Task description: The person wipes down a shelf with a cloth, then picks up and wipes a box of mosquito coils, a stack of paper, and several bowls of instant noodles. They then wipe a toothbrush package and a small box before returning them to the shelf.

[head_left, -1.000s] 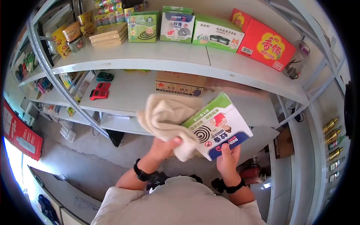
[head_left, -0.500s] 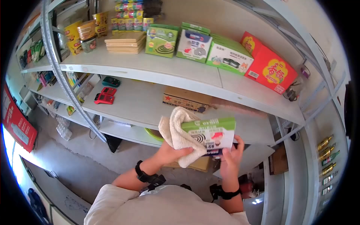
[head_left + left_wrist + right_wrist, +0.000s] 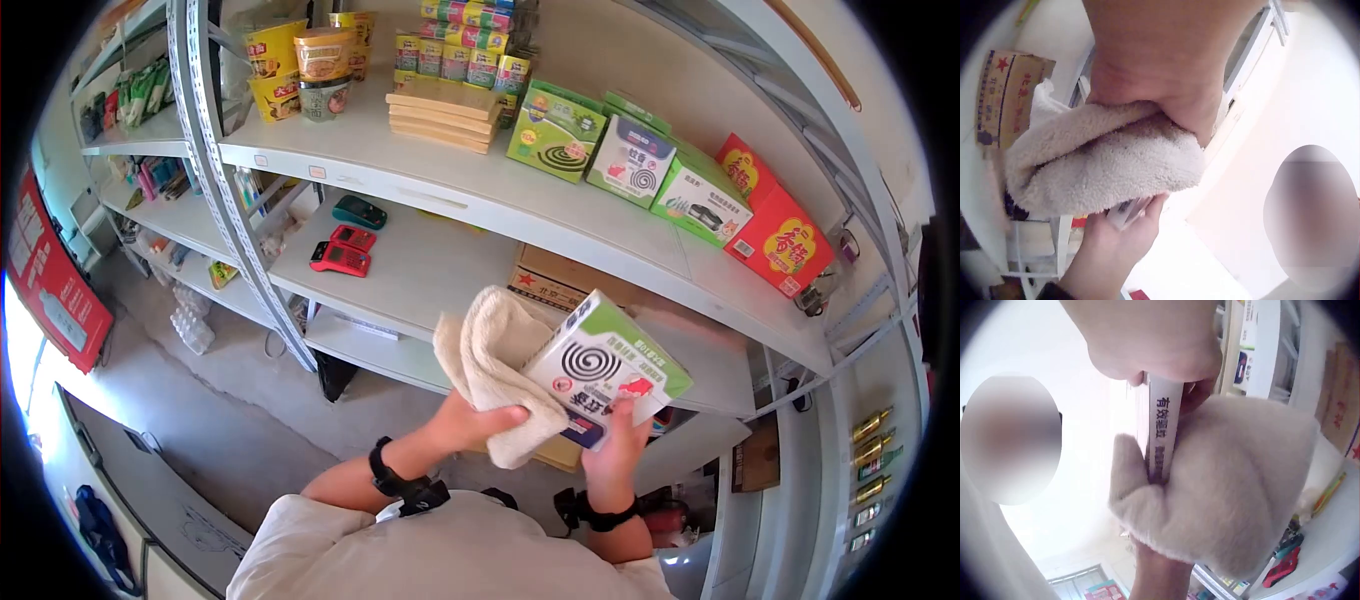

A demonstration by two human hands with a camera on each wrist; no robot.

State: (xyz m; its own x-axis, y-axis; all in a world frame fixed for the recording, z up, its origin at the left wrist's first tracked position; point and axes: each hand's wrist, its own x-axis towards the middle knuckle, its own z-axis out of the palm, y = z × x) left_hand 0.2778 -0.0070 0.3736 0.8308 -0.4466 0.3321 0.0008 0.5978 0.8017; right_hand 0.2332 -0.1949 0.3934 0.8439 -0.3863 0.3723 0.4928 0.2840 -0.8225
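My left hand (image 3: 468, 422) grips a folded cream towel (image 3: 490, 345), its thumb lying over the cloth. The towel wraps the left edge of a white and green mosquito coil box (image 3: 605, 365) with a black spiral on its face. By its lower right part, my right hand (image 3: 615, 445) holds the box, thumb on the printed face. In the right wrist view a narrow printed side of the box (image 3: 1165, 425) runs down into the fold of the towel (image 3: 1229, 487). The towel hides most of the box in the left wrist view.
A metal shelf (image 3: 400, 185) stands in front, bearing noodle cups (image 3: 325, 55), stacked tan packets (image 3: 445, 115), more coil boxes (image 3: 555, 130) and a red box (image 3: 785, 240). Below are red card-reader-like devices (image 3: 345, 250) and a cardboard carton (image 3: 545, 275). Bottles (image 3: 875, 450) stand at right.
The box has been turned in the hands, its green edge swinging from the top round to the upper right. The towel stays against its left side. The head view has swung left.
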